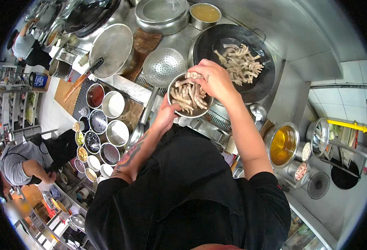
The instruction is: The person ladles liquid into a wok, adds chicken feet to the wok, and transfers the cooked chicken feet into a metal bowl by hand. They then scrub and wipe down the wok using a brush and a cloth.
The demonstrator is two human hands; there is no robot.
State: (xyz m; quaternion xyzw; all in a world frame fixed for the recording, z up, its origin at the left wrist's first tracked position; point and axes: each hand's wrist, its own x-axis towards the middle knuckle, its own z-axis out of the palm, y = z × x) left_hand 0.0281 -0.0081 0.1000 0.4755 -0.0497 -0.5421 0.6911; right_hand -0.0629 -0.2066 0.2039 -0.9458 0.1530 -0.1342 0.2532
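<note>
My left hand (166, 115) grips the near left rim of a metal bowl (201, 111), with the thumb over the edge. Pale chicken feet (186, 99) fill much of the bowl. Over its far right side, my right hand (211, 81) has its fingers closed around some chicken feet at the top. Beyond the right hand sits a large black wok (206, 46) on the range, with a pile of chicken feet (242, 64) lying in it. A perforated metal strainer ladle (163, 66) rests just left of the bowl, its handle pointing toward me.
Seasoning containers (117, 132) crowd the left counter, beside a large strainer-topped pot (111, 51). A bowl of yellow oil (283, 145) stands on the right, near a metal ladle (258, 111). A pot of broth (205, 14) is behind. Two people (21, 162) work at the left.
</note>
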